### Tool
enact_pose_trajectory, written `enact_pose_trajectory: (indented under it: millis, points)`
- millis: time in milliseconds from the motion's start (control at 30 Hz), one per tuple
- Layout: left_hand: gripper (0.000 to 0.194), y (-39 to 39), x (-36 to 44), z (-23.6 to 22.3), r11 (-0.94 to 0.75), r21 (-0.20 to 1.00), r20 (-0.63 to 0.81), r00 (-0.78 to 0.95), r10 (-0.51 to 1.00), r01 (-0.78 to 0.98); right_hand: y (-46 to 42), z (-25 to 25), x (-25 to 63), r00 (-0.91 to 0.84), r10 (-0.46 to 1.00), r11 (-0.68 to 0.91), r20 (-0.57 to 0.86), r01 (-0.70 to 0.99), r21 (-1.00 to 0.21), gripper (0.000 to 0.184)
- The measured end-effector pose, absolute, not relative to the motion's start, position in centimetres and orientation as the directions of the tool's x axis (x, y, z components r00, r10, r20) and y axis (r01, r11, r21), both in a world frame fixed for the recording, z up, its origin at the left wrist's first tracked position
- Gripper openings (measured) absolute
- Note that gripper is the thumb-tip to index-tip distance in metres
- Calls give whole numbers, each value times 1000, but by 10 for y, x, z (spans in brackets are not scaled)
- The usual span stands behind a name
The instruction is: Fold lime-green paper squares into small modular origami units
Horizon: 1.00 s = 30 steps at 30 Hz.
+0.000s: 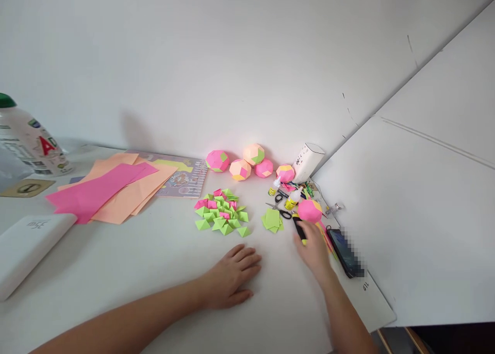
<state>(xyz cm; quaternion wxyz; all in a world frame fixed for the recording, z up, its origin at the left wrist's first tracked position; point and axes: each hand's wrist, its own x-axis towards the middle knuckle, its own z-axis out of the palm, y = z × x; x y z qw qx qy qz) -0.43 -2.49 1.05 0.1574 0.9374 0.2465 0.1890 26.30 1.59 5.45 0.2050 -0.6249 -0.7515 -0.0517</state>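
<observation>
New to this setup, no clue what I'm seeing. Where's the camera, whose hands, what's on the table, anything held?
There's no machine: these are one person's bare hands. The single picture comes from a camera on their head, looking forward and down.

On the table, pink and orange sheets lie at the left, folded green and pink pieces in the middle. Paper balls sit along the wall. Scissors, green slips and a phone are toward the right.

The left hand rests on the table, holding nothing visible. The right hand is at a black-and-yellow tool; whether it's gripped is unclear.
</observation>
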Motion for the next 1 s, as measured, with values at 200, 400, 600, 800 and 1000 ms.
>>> enact_pose_trajectory:
  millis: [200, 400, 600, 800, 1000]
  points:
    - [49, -25, -4, 8, -835, 378, 273, 814, 513, 399, 58, 10, 185, -111, 960, 160, 257, 971, -177, 51]
    - [50, -25, -5, 5, -827, 404, 274, 810, 518, 392, 55, -10, 197, -169, 928, 242, 332, 951, -192, 38]
    - [52, -23, -6, 2, -814, 438, 262, 812, 521, 381, 57, -2, 202, -246, 911, 304, 332, 943, -133, 23]
    - [42, -20, -6, 3, -686, 636, 260, 739, 622, 353, 48, 7, 197, -313, 806, 464, 502, 861, -209, 28]
    - [39, -16, -8, 16, -100, 988, 32, 470, 882, 121, 11, 13, 171, -475, 670, 684, 571, 694, -225, 29]
